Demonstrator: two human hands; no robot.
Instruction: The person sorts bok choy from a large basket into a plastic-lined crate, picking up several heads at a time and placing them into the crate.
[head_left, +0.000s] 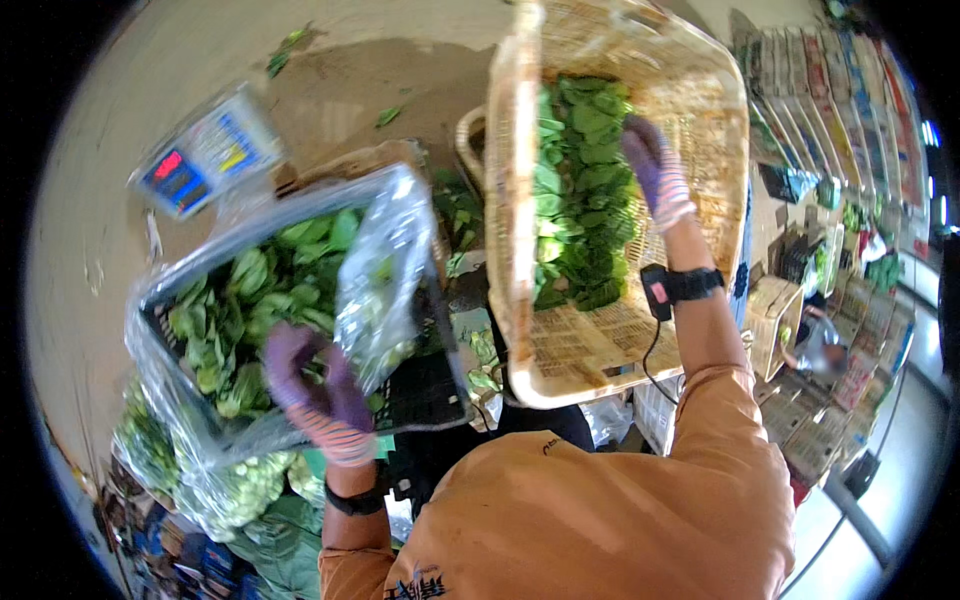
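My left hand (319, 379), in a purple and striped knit glove, is over leafy greens (255, 300) in a black plastic crate lined with a clear plastic bag (382, 262). Its fingers are curled at the greens; whether they grip any cannot be told. My right hand (654, 165), gloved alike, reaches into a large pale plastic basket (697, 97) on the right. It is beside the right edge of stacked rows of leafy greens (596, 187). Blur and the angle hide whether its fingers hold a leaf.
A digital scale (210, 154) with a lit display stands on the floor beyond the crate. Bagged vegetables (225, 495) lie at the lower left. Loose leaves (388, 117) are scattered on the floor. Stacked crates (840, 112) stand far right, and another person (817, 345) is near a pale crate (772, 322).
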